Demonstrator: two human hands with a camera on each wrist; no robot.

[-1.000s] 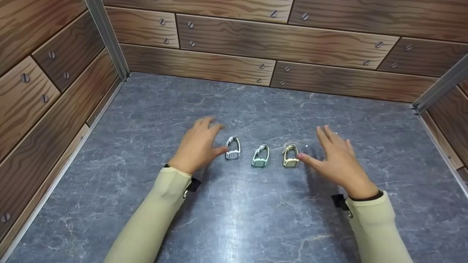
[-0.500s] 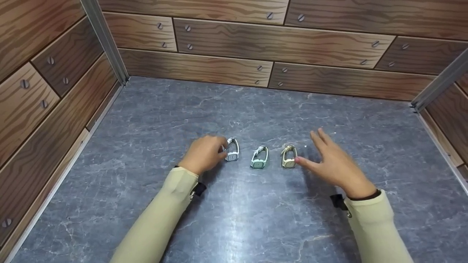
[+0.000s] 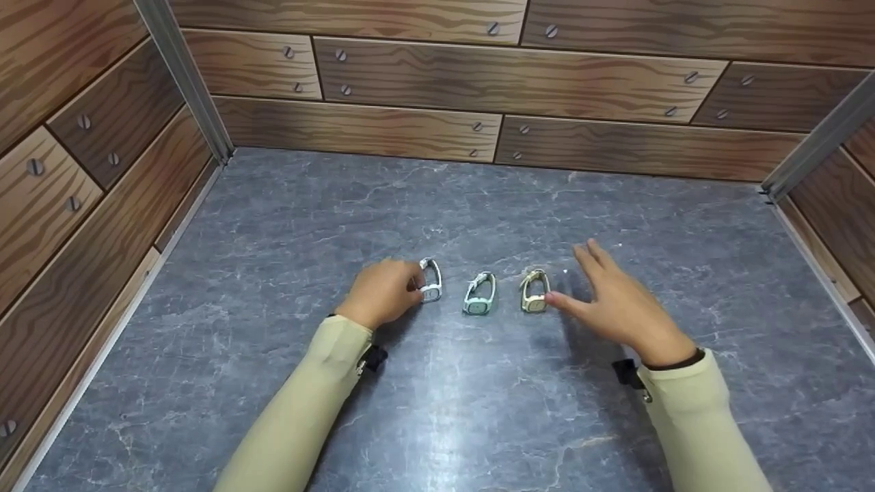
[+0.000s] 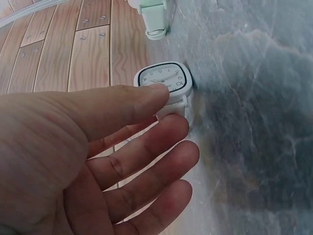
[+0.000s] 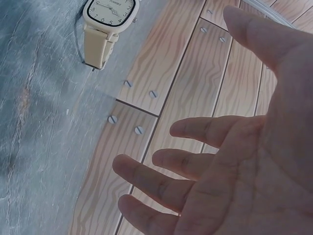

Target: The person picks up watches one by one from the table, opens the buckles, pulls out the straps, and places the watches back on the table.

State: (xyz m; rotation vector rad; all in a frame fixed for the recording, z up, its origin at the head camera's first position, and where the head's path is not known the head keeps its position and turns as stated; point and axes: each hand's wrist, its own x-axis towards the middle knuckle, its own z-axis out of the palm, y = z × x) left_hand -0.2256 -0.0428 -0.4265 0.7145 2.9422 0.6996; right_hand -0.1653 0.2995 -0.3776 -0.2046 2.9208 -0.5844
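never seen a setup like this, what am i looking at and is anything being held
No machine here: just a person's left hand and right hand, both bare. The wide picture comes from a camera on the person's head; the close-ups from one on each wrist. On the grey marbled tabletop sit, in a row, a white wristwatch, a mint-green wristwatch and a cream wristwatch. The left thumb and fingers are at the white one; whether they grip it is unclear. The right hand, fingers spread, holds nothing.
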